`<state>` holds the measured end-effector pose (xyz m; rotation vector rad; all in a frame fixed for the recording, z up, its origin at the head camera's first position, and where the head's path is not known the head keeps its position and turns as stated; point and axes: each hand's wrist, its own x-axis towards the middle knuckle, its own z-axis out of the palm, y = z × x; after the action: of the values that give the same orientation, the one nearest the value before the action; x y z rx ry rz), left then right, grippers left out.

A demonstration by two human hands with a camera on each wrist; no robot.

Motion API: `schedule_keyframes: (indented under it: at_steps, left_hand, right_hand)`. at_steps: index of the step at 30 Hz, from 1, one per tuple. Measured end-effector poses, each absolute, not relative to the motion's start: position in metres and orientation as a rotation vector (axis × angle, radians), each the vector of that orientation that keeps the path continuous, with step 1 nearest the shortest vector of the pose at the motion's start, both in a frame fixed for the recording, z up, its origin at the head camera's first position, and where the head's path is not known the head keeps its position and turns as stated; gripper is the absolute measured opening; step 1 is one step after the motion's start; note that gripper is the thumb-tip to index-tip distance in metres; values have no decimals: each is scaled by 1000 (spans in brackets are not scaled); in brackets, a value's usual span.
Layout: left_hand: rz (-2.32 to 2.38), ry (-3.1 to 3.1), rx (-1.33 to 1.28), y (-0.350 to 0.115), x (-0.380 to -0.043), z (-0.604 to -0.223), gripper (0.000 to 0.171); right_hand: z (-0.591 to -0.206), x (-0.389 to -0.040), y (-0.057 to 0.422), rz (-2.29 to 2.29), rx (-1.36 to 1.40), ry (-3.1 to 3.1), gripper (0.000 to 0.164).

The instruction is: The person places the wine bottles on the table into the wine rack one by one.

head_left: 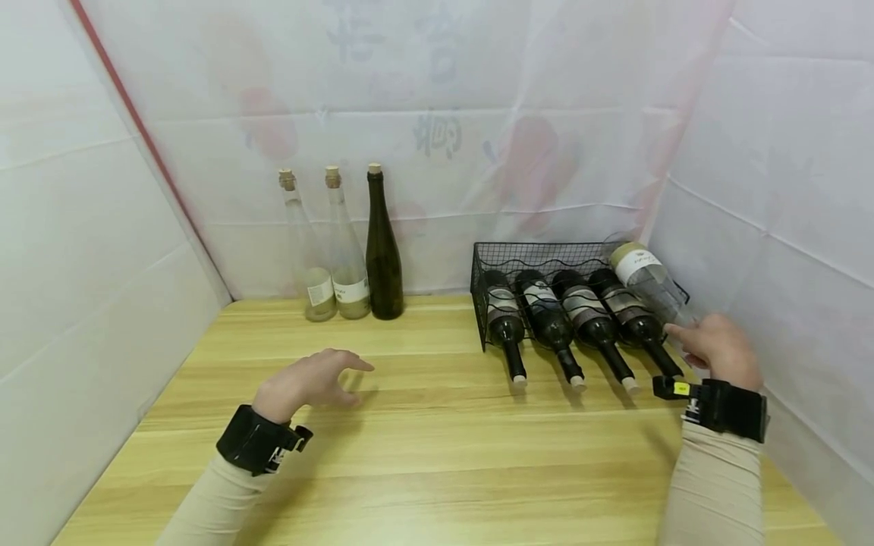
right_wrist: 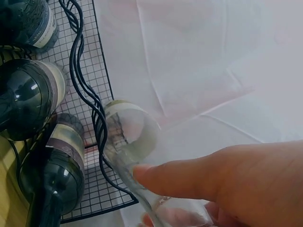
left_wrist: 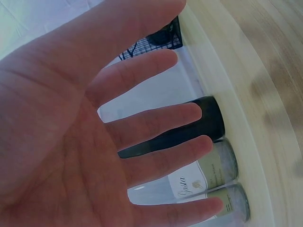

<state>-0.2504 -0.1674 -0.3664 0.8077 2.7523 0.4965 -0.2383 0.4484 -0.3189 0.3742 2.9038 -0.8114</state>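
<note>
My right hand point(head_left: 724, 349) grips the neck of a clear glass bottle point(head_left: 658, 288) with a white label. That bottle lies tilted at the right end of a black wire wine rack point(head_left: 479, 303), its base up toward the back. In the right wrist view my thumb presses along the clear bottle point(right_wrist: 135, 137), beside the rack's wavy wires point(right_wrist: 97, 113). Several dark wine bottles point(head_left: 505, 330) lie in the rack, corked necks toward me. Over the table's left part hovers my left hand point(head_left: 310, 383), its fingers extended and holding nothing; the left wrist view shows its bare palm.
At the back left stand two clear corked bottles point(head_left: 319, 292) point(head_left: 350, 288) and a dark green corked bottle point(head_left: 385, 265). White cloth walls point(head_left: 423, 76) enclose the wooden table point(head_left: 423, 455) at the back and both sides; the right wall is close to my right hand.
</note>
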Motion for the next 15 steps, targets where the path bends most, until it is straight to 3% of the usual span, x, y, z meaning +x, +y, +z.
schedule_keyframes:
  at_steps: [10, 15]
  left_hand:
    - [492, 2753, 854, -168, -251, -365, 52]
    - [486, 2751, 838, -168, -251, -366, 52]
  right_hand:
    - [-313, -234, 448, -1031, 359, 2843, 72]
    - [-314, -235, 446, -894, 371, 2894, 64]
